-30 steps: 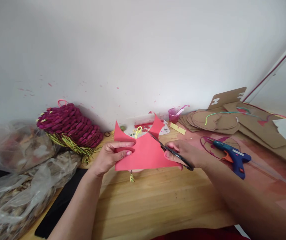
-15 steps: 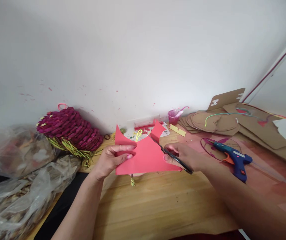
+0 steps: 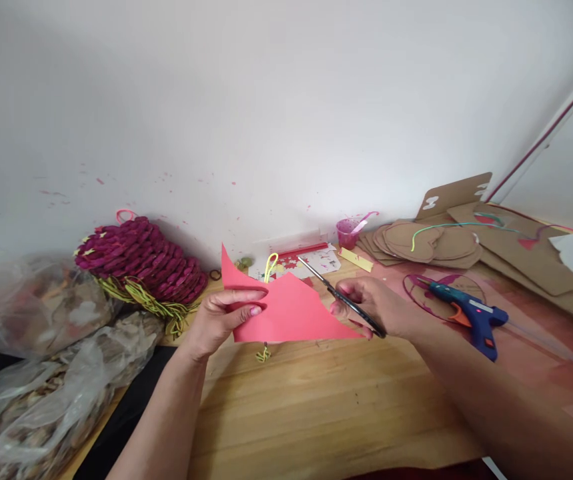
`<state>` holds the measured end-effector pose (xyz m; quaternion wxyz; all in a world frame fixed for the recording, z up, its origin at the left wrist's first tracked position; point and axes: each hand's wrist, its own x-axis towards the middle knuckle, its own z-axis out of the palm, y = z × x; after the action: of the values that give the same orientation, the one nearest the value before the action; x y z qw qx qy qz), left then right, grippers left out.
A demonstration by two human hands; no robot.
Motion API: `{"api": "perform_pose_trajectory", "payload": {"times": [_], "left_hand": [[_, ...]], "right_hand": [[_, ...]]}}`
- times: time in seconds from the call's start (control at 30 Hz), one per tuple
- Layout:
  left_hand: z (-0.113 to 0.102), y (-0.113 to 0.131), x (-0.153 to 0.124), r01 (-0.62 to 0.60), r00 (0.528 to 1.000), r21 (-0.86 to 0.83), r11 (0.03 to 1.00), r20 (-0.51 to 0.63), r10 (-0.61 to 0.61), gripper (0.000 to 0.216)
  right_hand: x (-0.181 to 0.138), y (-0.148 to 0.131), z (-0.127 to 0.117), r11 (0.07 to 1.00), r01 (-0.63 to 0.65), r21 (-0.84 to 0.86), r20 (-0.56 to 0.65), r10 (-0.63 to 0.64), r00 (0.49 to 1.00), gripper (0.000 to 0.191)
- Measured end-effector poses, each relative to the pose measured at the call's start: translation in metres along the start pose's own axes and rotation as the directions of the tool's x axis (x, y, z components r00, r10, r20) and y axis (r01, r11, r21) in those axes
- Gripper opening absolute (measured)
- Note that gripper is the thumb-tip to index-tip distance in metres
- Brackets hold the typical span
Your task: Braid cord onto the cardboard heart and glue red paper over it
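Observation:
Pinched between the thumb and fingers of my left hand (image 3: 226,321) is a sheet of red paper (image 3: 289,310) with an uneven, cut upper edge. My right hand (image 3: 369,301) grips dark-handled scissors (image 3: 342,297) by the paper's right slope; their blades point up and left, past its edge. A yellow cord loop (image 3: 271,265) sticks up behind the paper, and a yellow-green tassel (image 3: 263,353) shows below it. Whatever joins these two is hidden by the paper.
Left stands a stack of magenta woven pieces (image 3: 141,260) with tassels, behind plastic bags (image 3: 66,393). A blue glue gun (image 3: 476,317) lies at right, near cardboard shapes (image 3: 411,243). A pink-stained cup (image 3: 347,233) and a sheet with red stars (image 3: 326,261) sit by the wall.
The upper right piece of the red paper has come away and is out of sight. The scissors now lie outside the paper's new sloping edge. My left hand has shifted slightly left.

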<state>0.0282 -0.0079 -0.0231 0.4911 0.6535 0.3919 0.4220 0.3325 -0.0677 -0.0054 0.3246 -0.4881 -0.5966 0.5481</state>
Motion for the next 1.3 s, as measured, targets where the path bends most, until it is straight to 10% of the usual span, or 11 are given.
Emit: {"api": "perform_pose_trajectory", "payload": {"times": [0.13, 0.27, 0.47, 0.63, 0.77, 1.3], "left_hand": [[-0.001, 0.0, -0.003, -0.057, 0.998, -0.058, 0.997, -0.013, 0.056, 0.02], [0.003, 0.006, -0.006, -0.133, 0.991, -0.051, 0.99, -0.019, 0.132, 0.018], [0.013, 0.018, -0.01, -0.247, 0.969, 0.019, 0.969, -0.016, 0.247, 0.021], [0.024, 0.018, -0.012, -0.176, 0.984, 0.072, 0.982, 0.013, 0.176, 0.02], [0.037, 0.014, -0.012, -0.083, 0.997, 0.11, 0.99, 0.007, 0.083, 0.02], [0.05, 0.006, -0.008, 0.186, 0.982, -0.09, 0.978, 0.045, -0.183, 0.031]], "right_hand": [[-0.003, -0.007, -0.009, 0.914, -0.062, -0.401, -0.142, 0.005, 0.99, 0.047], [-0.004, -0.001, -0.024, 0.504, -0.25, -0.826, -0.341, -0.094, 0.935, 0.042], [-0.004, 0.012, -0.046, 0.29, -0.489, -0.823, -0.502, 0.032, 0.864, 0.031], [-0.009, -0.003, -0.028, 0.562, -0.228, -0.795, -0.415, -0.23, 0.88, 0.025], [-0.009, -0.01, 0.002, 0.928, 0.213, -0.305, -0.318, -0.31, 0.896, 0.031], [0.003, 0.004, 0.012, 0.982, 0.189, -0.001, -0.422, -0.172, 0.89, 0.023]]}}
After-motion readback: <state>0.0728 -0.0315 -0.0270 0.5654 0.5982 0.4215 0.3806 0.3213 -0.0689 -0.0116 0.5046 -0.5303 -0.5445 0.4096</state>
